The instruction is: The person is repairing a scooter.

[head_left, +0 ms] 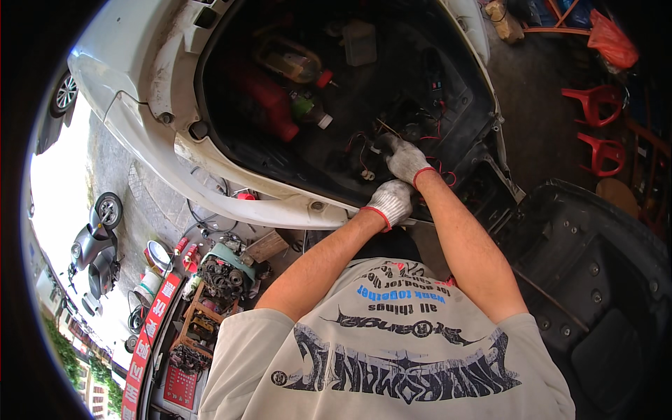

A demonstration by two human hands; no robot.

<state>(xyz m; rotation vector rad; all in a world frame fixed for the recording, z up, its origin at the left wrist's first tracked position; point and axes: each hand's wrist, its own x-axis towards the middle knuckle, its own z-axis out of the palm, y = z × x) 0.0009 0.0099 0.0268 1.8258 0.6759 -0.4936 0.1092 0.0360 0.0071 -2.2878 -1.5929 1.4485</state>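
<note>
Both my hands wear white knit gloves with red cuffs, grimy at the fingers. My right hand [409,160] reaches into the dark storage compartment [371,91] of a white scooter, its blackened fingertips pinched among thin wires [358,143]; what they hold cannot be made out. A small pale connector [367,174] hangs on wires just left of it. My left hand [393,199] is curled at the compartment's near rim, right below the other hand, and its fingertips are hidden. Loops of red wire [449,178] show to the right of the hands.
Inside the compartment lie a red bottle [269,105], a bottle of yellowish liquid [290,61], a green-labelled bottle [306,108] and a translucent container [360,43]. The black seat [595,280] is at the right. Red chairs [598,105] stand beyond; engine parts [225,276] lie at the left.
</note>
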